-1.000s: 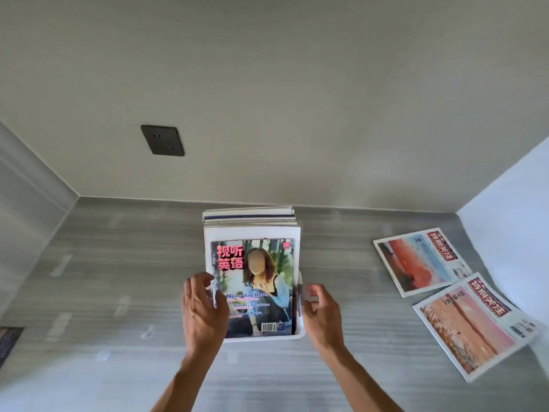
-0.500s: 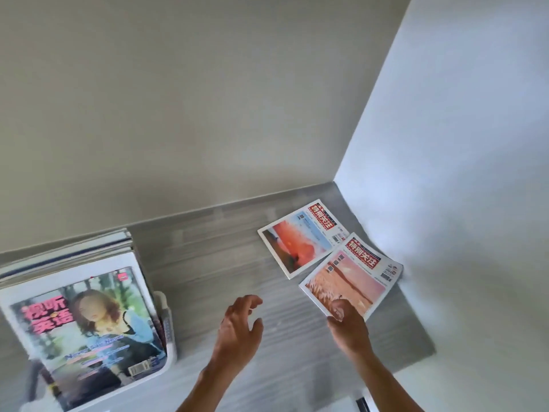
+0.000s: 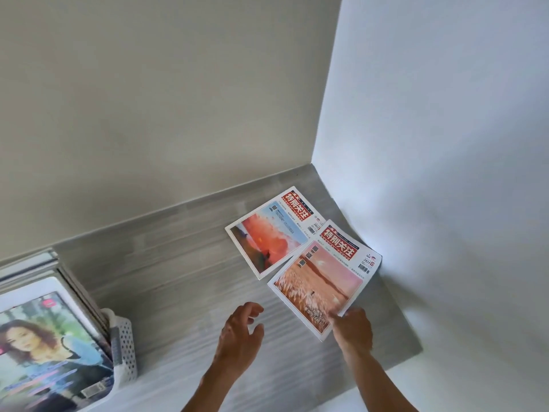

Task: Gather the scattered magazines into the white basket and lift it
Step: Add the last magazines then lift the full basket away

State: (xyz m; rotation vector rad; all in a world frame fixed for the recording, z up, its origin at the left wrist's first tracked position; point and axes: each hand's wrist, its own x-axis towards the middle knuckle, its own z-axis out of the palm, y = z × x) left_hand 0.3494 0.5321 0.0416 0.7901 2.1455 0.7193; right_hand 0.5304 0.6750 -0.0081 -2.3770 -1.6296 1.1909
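Note:
Two magazines lie on the grey counter near the right corner: one with a pale orange field cover (image 3: 322,285) and, behind it, one with a red sunset cover (image 3: 271,233). My right hand (image 3: 353,330) pinches the near corner of the field-cover magazine, thumb on top. My left hand (image 3: 240,334) hovers over the bare counter to its left, fingers apart and holding nothing. The white perforated basket (image 3: 124,349) stands at the lower left, stuffed with several upright magazines; the front one (image 3: 44,349) shows a woman on its cover.
The grey wood-grain counter (image 3: 166,281) meets a beige back wall and a white side wall at the right, close behind the two loose magazines. The counter's front edge runs at the lower right.
My view swung right from the basket to the two loose magazines. Both hands left the basket's magazines; my right hand reached and took hold of the field-cover magazine's corner.

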